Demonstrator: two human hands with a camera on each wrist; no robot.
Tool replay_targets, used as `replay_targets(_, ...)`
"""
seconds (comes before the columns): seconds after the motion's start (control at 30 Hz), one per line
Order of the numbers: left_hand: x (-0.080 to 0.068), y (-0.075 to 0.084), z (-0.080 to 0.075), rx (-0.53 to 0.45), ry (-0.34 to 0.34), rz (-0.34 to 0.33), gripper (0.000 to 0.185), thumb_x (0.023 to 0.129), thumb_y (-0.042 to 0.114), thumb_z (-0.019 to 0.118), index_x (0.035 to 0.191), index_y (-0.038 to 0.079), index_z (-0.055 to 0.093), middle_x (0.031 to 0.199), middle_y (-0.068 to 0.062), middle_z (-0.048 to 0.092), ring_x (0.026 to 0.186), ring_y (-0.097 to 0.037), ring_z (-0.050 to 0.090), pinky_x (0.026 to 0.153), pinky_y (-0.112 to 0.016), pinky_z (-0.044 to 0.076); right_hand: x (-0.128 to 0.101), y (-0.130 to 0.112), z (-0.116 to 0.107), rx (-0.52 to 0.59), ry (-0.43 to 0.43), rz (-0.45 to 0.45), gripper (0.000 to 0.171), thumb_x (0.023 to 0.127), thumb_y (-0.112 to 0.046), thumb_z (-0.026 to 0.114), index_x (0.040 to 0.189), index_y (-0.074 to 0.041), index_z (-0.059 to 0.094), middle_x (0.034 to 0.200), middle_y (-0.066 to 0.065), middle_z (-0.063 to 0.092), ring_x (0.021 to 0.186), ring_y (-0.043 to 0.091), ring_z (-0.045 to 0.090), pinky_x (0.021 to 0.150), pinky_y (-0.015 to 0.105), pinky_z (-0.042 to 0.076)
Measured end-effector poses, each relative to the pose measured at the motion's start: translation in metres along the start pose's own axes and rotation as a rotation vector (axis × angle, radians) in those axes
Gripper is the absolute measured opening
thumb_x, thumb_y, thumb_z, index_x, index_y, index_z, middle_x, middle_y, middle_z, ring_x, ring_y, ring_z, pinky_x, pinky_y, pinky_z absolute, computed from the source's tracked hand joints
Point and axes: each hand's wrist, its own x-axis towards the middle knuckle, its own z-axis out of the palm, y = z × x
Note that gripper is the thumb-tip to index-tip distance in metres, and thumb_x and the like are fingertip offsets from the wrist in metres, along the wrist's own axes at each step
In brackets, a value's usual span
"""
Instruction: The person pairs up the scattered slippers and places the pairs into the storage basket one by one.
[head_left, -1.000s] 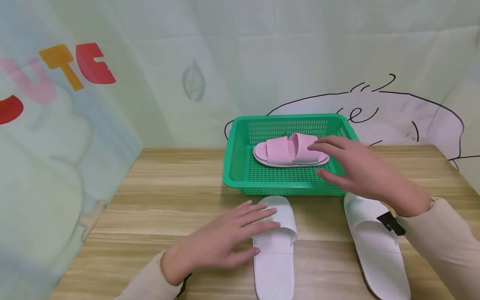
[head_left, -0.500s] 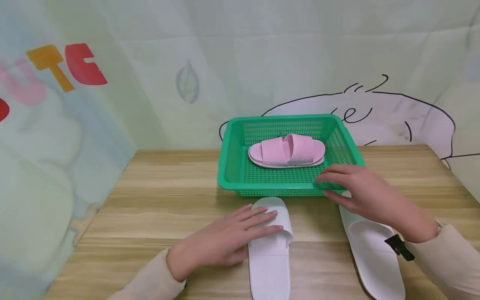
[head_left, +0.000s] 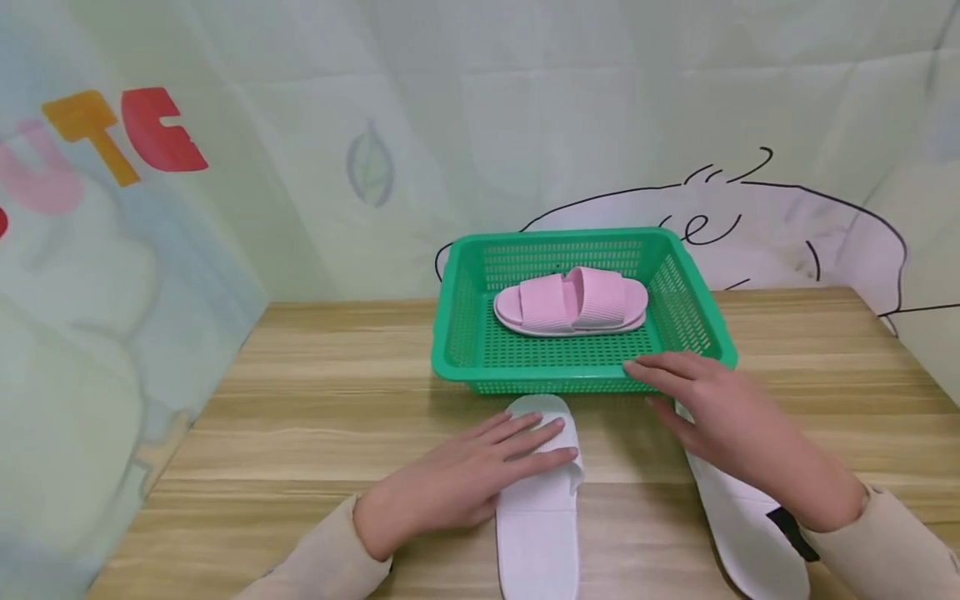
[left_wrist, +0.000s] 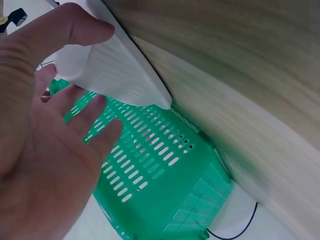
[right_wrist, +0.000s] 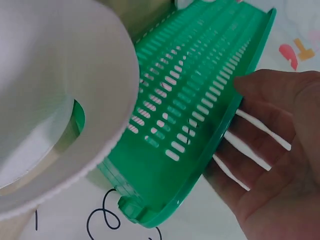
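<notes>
Two white slippers lie on the wooden table in the head view. My left hand lies over the strap of the left white slipper, its fingers extended. In the left wrist view the thumb and fingers stand on either side of that slipper's strap. My right hand is at the front rim of a green basket, with fingertips over the rim and thumb outside it. It partly covers the right white slipper. Pink slippers lie together inside the basket.
The basket stands on the wooden table, close to the back edge. A printed cloth with drawings and coloured letters hangs behind and at the left. Both white slippers point toward the basket's front wall.
My right hand has moved from above the pink slippers down and toward me to the basket's front rim. My left hand has shifted slightly right over the white slipper. The view turned a little.
</notes>
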Motion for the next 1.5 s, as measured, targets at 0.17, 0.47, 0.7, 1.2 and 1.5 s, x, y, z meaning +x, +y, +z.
replay_targets(0.17, 0.001, -0.001, -0.001, -0.038, -0.049, -0.039, 0.087, 0.093, -0.003, 0.068, 0.167, 0.029, 0.035, 0.173, -0.001, 0.034, 0.159, -0.026, 0.034, 0.13, -0.044, 0.027, -0.007, -0.005, 0.005, 0.022, 0.025, 0.007, 0.065, 0.075, 0.004, 0.089, 0.137, -0.004, 0.07, 0.134, 0.013, 0.068, 0.119, 0.035, 0.067, 0.088, 0.053, 0.061)
replay_targets(0.47, 0.0, -0.002, 0.0, -0.084, -0.07, -0.056, 0.09, 0.093, -0.001, 0.07, 0.168, 0.032, 0.032, 0.173, 0.002, 0.031, 0.159, -0.024, 0.032, 0.129, -0.042, 0.027, -0.011, -0.007, 0.003, 0.075, -0.08, 0.092, 0.067, 0.084, -0.006, 0.087, 0.146, -0.007, 0.063, 0.149, 0.014, 0.059, 0.14, 0.041, 0.054, 0.111, 0.066, 0.044)
replay_targets(0.7, 0.001, -0.002, 0.001, -0.07, -0.048, -0.039, 0.092, 0.09, -0.002, 0.071, 0.167, 0.032, 0.033, 0.173, 0.002, 0.033, 0.158, -0.024, 0.034, 0.129, -0.042, 0.029, -0.011, -0.003, 0.001, 0.108, -0.103, 0.085, 0.07, 0.083, -0.008, 0.088, 0.148, -0.008, 0.061, 0.15, 0.016, 0.057, 0.139, 0.044, 0.053, 0.111, 0.068, 0.043)
replay_targets(1.2, -0.003, 0.0, -0.003, -0.076, -0.039, -0.06, 0.093, 0.086, -0.002, 0.07, 0.166, 0.03, 0.035, 0.169, -0.003, 0.039, 0.154, -0.027, 0.039, 0.126, -0.045, 0.034, -0.009, -0.005, -0.003, 0.139, -0.146, 0.095, 0.066, 0.086, -0.01, 0.086, 0.148, -0.007, 0.061, 0.151, 0.021, 0.056, 0.14, 0.048, 0.052, 0.108, 0.07, 0.045)
replay_targets(1.5, -0.013, 0.002, -0.006, -0.024, -0.008, -0.116, 0.091, 0.084, 0.024, 0.081, 0.164, 0.03, 0.039, 0.16, -0.004, 0.046, 0.145, -0.025, 0.045, 0.121, -0.047, 0.038, -0.009, -0.002, -0.003, 0.148, -0.127, 0.073, 0.068, 0.084, -0.008, 0.088, 0.147, -0.006, 0.062, 0.15, 0.02, 0.056, 0.138, 0.048, 0.054, 0.107, 0.071, 0.045)
